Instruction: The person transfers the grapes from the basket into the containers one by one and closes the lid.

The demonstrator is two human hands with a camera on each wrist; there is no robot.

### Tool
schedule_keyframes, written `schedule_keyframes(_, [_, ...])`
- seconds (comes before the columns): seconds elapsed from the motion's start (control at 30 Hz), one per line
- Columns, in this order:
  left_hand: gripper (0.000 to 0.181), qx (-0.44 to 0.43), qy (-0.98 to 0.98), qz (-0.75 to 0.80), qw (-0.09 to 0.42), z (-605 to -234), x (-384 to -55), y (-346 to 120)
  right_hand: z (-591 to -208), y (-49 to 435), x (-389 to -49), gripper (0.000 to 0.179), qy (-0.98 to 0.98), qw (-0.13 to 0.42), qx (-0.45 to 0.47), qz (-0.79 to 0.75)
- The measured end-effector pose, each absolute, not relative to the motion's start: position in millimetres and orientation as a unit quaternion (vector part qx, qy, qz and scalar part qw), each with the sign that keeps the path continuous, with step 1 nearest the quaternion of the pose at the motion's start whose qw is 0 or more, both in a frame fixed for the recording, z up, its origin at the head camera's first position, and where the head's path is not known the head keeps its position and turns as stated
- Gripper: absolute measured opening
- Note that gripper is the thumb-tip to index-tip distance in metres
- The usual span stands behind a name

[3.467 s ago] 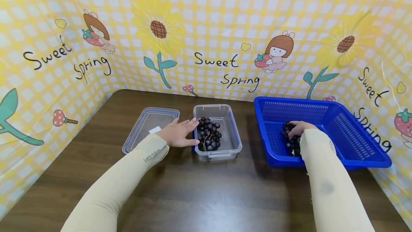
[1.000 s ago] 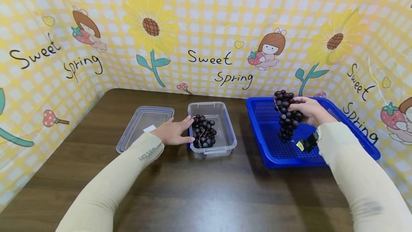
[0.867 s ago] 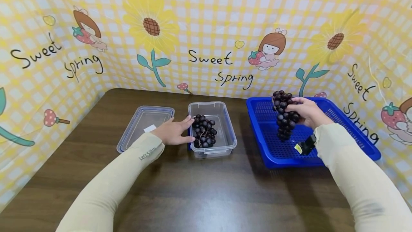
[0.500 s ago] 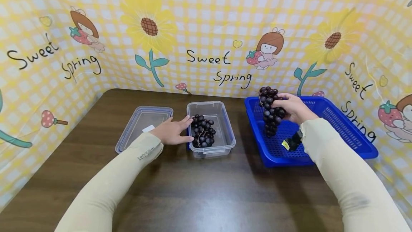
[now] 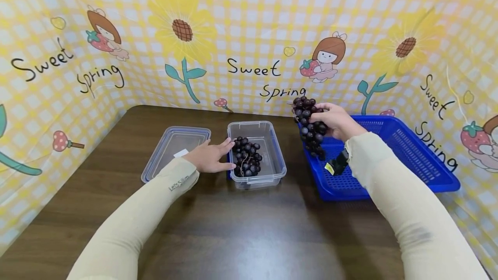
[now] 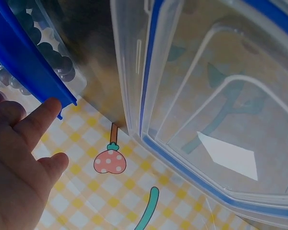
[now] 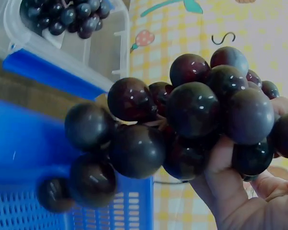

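My right hand (image 5: 336,121) holds a bunch of dark purple grapes (image 5: 307,126), which hangs over the left rim of the blue plastic basket (image 5: 424,159). In the right wrist view the thumb and fingers grip the bunch (image 7: 194,110) from its side. My left hand (image 5: 210,158) lies with outstretched fingers against the left side of a clear plastic container (image 5: 269,154). The left wrist view shows a fingertip at the container's blue side latch (image 6: 31,57). Another bunch of grapes (image 5: 247,159) lies in the left part of the container.
Left of the container a clear lid (image 5: 167,150) with a blue seal lies on the brown table (image 5: 233,232), partly behind my left hand. A black wrist camera (image 5: 337,164) with a yellow label hangs under my right wrist. A patterned cloth (image 5: 249,33) walls the back and sides.
My right hand has lifted the bunch of grapes out of the basket and carried it left to the basket's left rim. The left hand has stayed at the container.
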State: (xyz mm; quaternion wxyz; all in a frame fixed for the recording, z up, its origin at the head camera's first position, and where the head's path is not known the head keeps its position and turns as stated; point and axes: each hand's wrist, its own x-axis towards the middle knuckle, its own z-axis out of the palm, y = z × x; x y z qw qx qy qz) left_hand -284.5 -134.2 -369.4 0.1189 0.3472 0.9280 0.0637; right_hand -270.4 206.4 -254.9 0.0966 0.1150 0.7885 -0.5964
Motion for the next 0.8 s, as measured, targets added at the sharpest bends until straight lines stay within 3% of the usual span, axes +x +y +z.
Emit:
schedule_keyframes(0.27, [0.081,0.344,0.929,0.065,0.122,-373.3,-286.8,-132.8,-252.9,178.9,-273.6,0.057,0.790,0.111,0.108,-0.593])
schedule_keyframes(0.8, [0.082,0.346,0.928,0.070,0.119,-376.4,-289.5,-135.5,-268.2,125.5,-274.2,0.056,0.793,0.073,0.097,-0.596])
